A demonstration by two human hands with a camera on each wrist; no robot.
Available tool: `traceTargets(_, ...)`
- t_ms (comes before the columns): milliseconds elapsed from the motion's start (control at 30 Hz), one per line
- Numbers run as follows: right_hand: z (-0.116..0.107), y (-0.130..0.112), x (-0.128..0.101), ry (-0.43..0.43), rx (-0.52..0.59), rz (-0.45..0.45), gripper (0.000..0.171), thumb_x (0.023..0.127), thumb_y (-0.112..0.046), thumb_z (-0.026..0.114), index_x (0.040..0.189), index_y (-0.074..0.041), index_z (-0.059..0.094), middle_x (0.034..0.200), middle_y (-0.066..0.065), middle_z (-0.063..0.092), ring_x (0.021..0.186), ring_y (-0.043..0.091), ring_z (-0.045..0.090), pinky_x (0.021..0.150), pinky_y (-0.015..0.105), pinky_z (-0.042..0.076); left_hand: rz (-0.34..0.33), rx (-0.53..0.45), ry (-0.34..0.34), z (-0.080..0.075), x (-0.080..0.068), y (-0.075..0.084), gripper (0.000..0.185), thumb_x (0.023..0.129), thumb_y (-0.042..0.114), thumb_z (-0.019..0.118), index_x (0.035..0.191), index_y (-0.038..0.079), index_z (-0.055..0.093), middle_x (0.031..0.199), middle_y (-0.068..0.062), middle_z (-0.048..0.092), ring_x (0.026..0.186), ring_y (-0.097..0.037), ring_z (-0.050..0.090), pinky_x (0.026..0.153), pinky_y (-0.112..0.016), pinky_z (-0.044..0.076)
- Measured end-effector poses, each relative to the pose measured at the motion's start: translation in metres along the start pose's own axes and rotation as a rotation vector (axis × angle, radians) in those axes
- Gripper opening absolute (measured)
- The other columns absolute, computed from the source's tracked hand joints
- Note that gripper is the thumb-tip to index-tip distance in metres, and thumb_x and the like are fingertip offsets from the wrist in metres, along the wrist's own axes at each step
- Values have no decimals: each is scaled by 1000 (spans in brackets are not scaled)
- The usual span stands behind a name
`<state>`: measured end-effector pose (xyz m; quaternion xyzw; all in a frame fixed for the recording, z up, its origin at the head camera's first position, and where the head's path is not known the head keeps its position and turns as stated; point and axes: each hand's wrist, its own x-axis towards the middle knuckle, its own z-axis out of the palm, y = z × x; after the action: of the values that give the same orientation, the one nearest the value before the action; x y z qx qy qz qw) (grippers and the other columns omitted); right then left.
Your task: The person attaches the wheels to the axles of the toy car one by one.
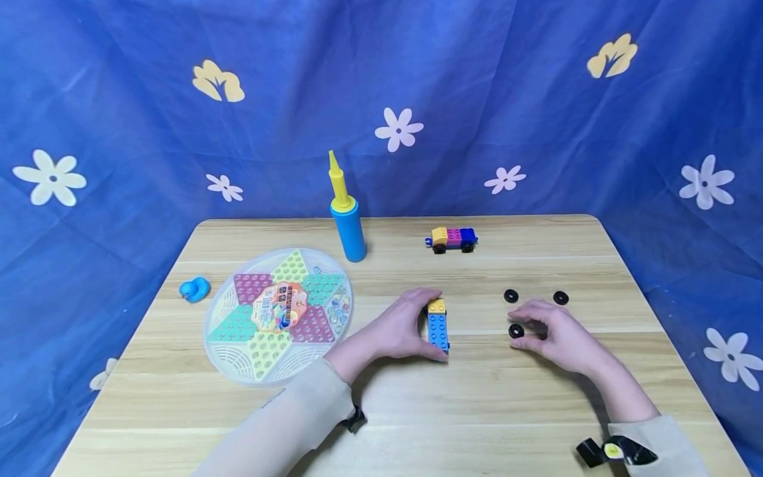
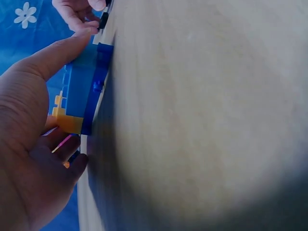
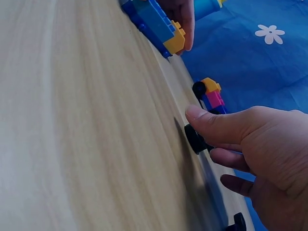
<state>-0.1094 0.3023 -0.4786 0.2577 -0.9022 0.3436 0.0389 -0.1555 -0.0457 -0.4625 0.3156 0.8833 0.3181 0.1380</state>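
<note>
My left hand [image 1: 402, 328] grips a toy car body of building blocks [image 1: 438, 329] by its two ends, thumb at the near end and fingers at the far end. The body has blue blocks, a yellow block and a dark blue base, and no wheels show on it in the left wrist view. Off to the right, my right hand [image 1: 551, 334] pinches a small black toy wheel [image 3: 194, 139] between thumb and fingers, close over the table. Two more black wheels lie just beyond that hand, one at the left [image 1: 510, 295] and one at the right [image 1: 560, 297].
A finished block car [image 1: 453, 239] stands at the back. Left of it are a blue and yellow hand pump [image 1: 350, 232], a round Chinese checkers board [image 1: 238, 358] and a blue rubber duck [image 1: 195, 289]. A blue flowered cloth [image 1: 453, 79] hangs behind the wooden table [image 1: 477, 424].
</note>
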Motion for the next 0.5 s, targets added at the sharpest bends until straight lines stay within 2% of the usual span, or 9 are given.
traceTargets(133, 2, 1, -1, -8, -11, 4, 40, 81, -8, 93, 118, -7, 77, 112, -3, 71, 100, 16, 65, 86, 29, 55, -13, -9, -2, 3, 0, -2, 121, 66, 55, 99, 161, 8, 40, 162, -8, 43, 151, -26, 37, 124, -42, 30)
traceTargets(500, 5, 2, -2, -33, -29, 54, 38, 86, -7, 89, 122, -7, 76, 110, -4, 70, 98, 14, 64, 82, 34, 56, -40, -13, -1, 5, 1, -3, 119, 67, 54, 99, 160, 9, 41, 157, -7, 43, 145, -24, 42, 121, -41, 35)
